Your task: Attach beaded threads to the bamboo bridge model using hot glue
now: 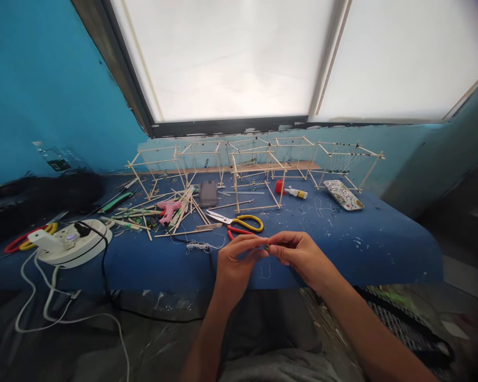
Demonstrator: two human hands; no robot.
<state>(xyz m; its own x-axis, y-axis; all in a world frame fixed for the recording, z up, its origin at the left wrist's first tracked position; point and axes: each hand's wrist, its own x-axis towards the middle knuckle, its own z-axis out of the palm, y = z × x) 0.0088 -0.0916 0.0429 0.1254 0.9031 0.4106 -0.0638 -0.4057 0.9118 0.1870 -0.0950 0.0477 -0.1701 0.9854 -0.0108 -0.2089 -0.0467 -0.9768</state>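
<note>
My left hand (239,261) and my right hand (298,253) meet fingertip to fingertip over the table's near edge. Both are closed in a pinch on a small dark greenish bead-like piece (266,247), mostly covered by the fingers. Below them hangs or lies a thin pale thread (265,271); whether it joins the piece I cannot tell. Just beyond my left hand, scissors (239,222) with one yellow and one red handle lie with blades apart. Left of that hand is a tangle of white thread (199,246).
Stick frames (258,183), some strung with beads, line the wall. A pink glue gun (169,211) lies among loose wooden sticks (185,212). A patterned tray (343,195), a small glue bottle (297,193) and a corded white power strip (75,245) are also on the blue table (394,239).
</note>
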